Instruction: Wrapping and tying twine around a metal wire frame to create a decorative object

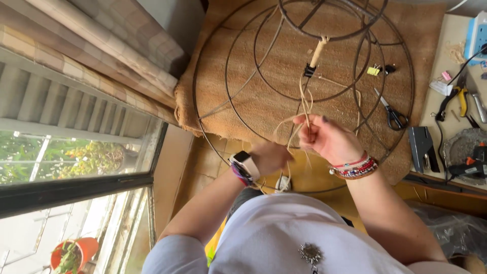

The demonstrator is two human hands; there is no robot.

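Brown mat [284,66] fills the upper middle, wire frame [238,91] on it. Right hand [324,137] fingers pinched on pale raffia strands [303,109] at center; left hand [269,157] curled lower down, can't tell its grip. Strands look thin, a hard tug could snap them or pop the black binder clip [309,70]

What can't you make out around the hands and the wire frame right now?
- Left hand: fingers blurred; its grip on the strands unclear, head view.
- Right hand: fingertips closed round the strands, contact hidden.
- Wire frame: top cut off by the picture's edge.
- Tools beside the scissors: cut off at the right edge, too small to name.
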